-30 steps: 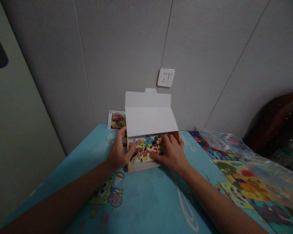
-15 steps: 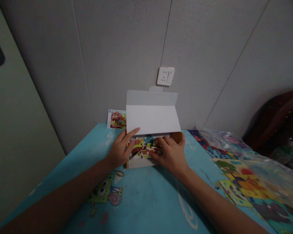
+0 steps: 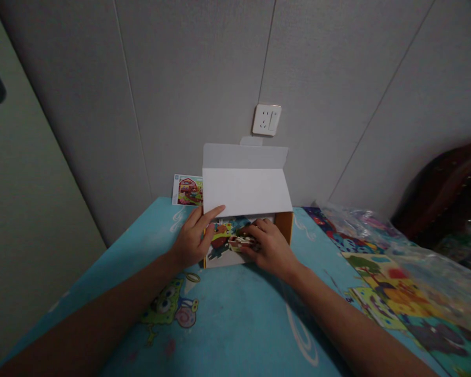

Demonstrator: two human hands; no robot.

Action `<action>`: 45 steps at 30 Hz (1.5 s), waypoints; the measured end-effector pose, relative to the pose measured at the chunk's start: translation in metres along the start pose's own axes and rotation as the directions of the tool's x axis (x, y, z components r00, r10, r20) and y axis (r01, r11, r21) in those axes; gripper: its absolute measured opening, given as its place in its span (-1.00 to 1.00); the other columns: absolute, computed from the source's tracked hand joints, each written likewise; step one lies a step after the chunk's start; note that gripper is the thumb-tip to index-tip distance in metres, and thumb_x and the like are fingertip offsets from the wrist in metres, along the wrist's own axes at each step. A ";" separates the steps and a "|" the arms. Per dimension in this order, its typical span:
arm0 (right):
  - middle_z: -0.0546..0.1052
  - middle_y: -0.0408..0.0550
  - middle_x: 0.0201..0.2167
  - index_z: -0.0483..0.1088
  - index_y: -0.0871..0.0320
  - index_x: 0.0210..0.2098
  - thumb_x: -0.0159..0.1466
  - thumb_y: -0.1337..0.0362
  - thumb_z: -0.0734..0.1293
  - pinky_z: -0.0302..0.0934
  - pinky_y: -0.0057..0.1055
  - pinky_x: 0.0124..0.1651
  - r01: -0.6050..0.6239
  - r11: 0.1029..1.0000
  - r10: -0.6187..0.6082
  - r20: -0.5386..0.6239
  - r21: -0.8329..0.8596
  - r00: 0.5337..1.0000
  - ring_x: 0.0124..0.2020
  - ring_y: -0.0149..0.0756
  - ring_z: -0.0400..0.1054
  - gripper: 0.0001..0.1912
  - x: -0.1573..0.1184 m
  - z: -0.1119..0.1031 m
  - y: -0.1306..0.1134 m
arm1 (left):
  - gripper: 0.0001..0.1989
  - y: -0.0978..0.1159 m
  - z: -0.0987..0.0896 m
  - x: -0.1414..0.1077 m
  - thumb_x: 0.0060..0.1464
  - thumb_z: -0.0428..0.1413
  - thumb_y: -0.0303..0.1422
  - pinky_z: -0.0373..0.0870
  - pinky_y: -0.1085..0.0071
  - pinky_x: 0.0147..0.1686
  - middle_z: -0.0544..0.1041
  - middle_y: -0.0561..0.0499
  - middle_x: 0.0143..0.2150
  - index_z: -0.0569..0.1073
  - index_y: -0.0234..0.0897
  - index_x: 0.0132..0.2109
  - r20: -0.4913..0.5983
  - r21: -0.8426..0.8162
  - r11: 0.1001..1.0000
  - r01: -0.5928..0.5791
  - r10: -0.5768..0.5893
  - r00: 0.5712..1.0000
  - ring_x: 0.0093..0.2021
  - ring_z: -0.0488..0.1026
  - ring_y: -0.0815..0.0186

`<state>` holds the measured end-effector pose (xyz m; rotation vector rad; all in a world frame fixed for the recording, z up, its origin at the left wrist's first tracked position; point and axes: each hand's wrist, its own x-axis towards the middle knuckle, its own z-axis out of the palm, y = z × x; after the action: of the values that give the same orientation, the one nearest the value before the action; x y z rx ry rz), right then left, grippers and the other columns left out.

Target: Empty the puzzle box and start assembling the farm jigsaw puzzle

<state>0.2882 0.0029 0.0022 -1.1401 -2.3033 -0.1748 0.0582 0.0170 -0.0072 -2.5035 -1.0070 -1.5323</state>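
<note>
Now the right hand [image 3: 272, 250] has left the box's right wall [image 3: 284, 225].

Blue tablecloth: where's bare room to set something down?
Widest: the cloth in front of the box, between the forearms. Another patch lies left of the left hand. A narrower strip runs between box and picture sheets. Crowded: inside the box, with puzzle pieces and right hand, and the far right, under sheets and plastic.

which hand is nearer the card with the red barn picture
Left. The left hand is at the left edge of the box, just in front of the card; the right hand is farther off, its fingers inside the box toward the right.
</note>
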 end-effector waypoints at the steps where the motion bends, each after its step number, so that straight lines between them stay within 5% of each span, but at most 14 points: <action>1: 0.40 0.02 -0.19 0.37 0.12 -0.02 0.17 0.21 0.39 0.21 -0.20 -0.12 -0.019 0.999 0.019 -0.011 0.027 1.000 -0.14 -0.12 0.27 -0.61 0.000 0.000 0.003 | -0.55 0.000 0.000 0.000 0.25 -0.11 -0.48 0.26 0.20 0.14 0.34 -0.13 0.09 0.23 -0.20 0.26 0.000 -0.003 1.000 -0.002 0.002 1.000 0.12 0.31 0.20; 4: 0.37 0.06 -0.10 0.28 0.12 0.10 0.13 0.22 0.41 0.24 -0.20 -0.08 -0.064 0.993 0.067 -0.021 0.097 0.998 -0.10 -0.12 0.30 -0.45 -0.001 0.001 0.013 | -0.54 -0.001 -0.001 0.000 0.24 -0.10 -0.48 0.25 0.20 0.15 0.34 -0.13 0.10 0.23 -0.19 0.26 0.005 -0.004 1.000 -0.002 0.002 1.000 0.13 0.31 0.20; 17: 0.37 0.00 -0.19 0.34 0.12 -0.04 0.18 0.30 0.36 0.23 -0.25 -0.12 -0.010 0.990 0.011 -0.003 0.140 1.000 -0.13 -0.18 0.28 -0.66 -0.002 0.000 0.011 | -0.53 -0.003 0.000 -0.001 0.22 -0.11 -0.51 0.34 0.18 0.04 0.35 -0.12 -0.05 0.24 -0.21 0.25 -0.025 0.042 0.999 -0.018 0.019 1.000 -0.01 0.34 0.21; 26: 0.36 0.00 -0.18 0.32 0.11 -0.02 0.20 0.32 0.32 0.23 -0.24 -0.10 0.016 0.981 -0.003 -0.066 0.191 0.998 -0.13 -0.17 0.27 -0.66 -0.002 -0.004 0.004 | -0.54 -0.006 -0.001 0.002 0.21 -0.12 -0.51 0.31 0.12 0.10 0.36 -0.14 0.02 0.26 -0.21 0.24 -0.035 0.065 0.997 0.027 -0.025 0.999 0.07 0.32 0.18; 45: 0.35 0.06 -0.01 0.22 0.10 0.11 0.20 0.25 0.35 0.25 -0.17 0.01 -0.101 0.981 0.099 0.022 0.164 0.995 -0.04 -0.12 0.32 -0.50 -0.001 0.002 0.022 | -0.48 -0.013 0.001 -0.002 0.20 -0.05 -0.50 0.25 0.06 0.18 0.30 -0.18 0.14 0.12 -0.25 0.29 -0.022 0.093 0.995 -0.026 0.028 0.999 0.17 0.25 0.14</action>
<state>0.3046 0.0166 -0.0029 -1.1718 -2.2199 0.0609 0.0509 0.0269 -0.0128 -2.4217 -1.0121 -1.4676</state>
